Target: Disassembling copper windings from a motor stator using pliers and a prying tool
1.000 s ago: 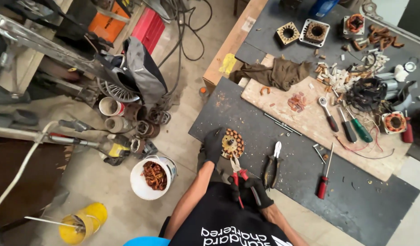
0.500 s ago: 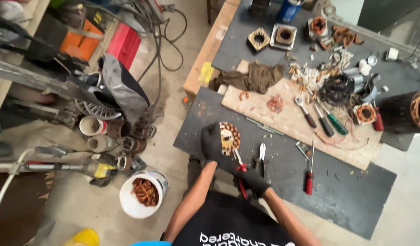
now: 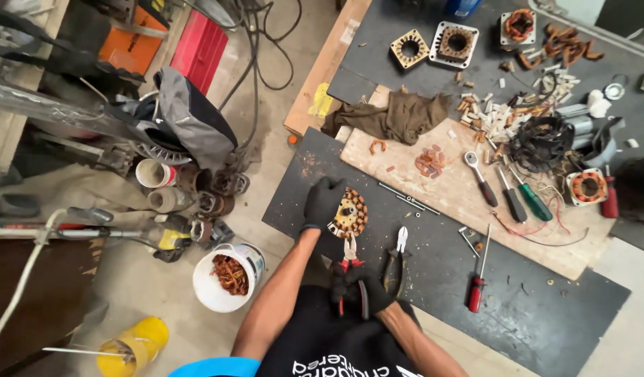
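A round, copper-wound motor stator (image 3: pixel 350 213) lies on the dark rubbery mat (image 3: pixel 545 307), the gloved left hand (image 3: pixel 323 202) clamped over its nine o'clock edge. At six o'clock, the gloved right hand (image 3: pixel 360 290) grips red-handled cutters (image 3: pixel 348 265). Dark-handled pliers (image 3: pixel 396 262) lie at five o'clock.

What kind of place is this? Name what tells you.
Probably a motor repair workshop: copper-wound motor cores on a dark workbench, screwdrivers and pliers about, and a bucket of scrap copper wire.
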